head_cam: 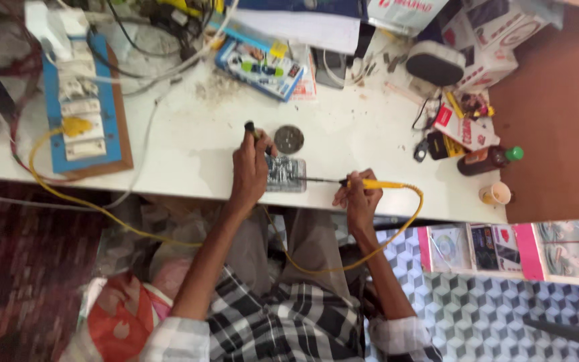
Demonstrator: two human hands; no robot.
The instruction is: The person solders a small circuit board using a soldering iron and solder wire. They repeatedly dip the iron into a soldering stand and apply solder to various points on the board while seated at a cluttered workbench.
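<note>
I judge soldering underway: my right hand (358, 196) grips the yellow-handled soldering iron (370, 183), my left hand (249, 167) grips a dark-tipped tool (252, 129) over the small grey circuit board (286, 174) between them; next, steady tip contact.

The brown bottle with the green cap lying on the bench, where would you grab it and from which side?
Grip the brown bottle around its wide body, coming down from above. It lies on its side near the table edge, green cap pointing outward, so the long round body offers the best hold; the cap is small. A red-and-white box sits close beside it, so a sideways approach looks cramped.
</note>
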